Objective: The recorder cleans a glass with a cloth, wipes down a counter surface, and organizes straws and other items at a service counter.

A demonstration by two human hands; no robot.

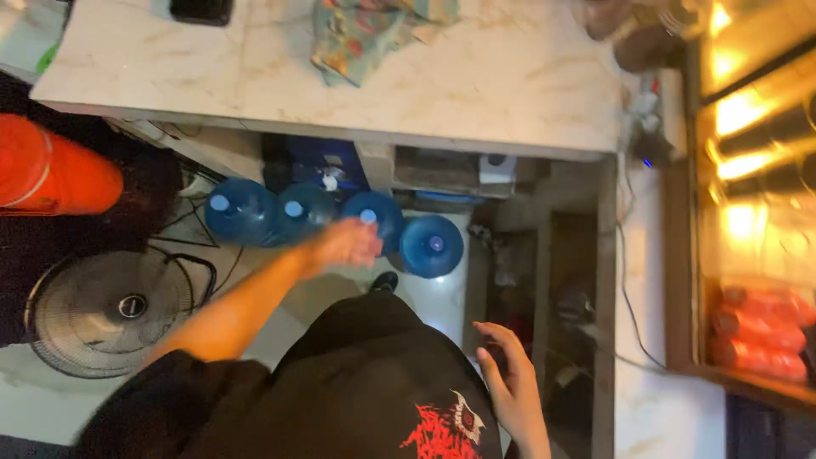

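Under the marble worktop (510, 93) I see four round blue plastic jugs (432, 246) — left hand (347, 243) blurred above them, fingers unclear; right hand (510, 374) fingers apart, empty.

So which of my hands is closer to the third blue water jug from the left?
Left. Your left hand reaches out right over the third blue water jug, overlapping its near edge. Your right hand hangs open by your side, well below and right of it.
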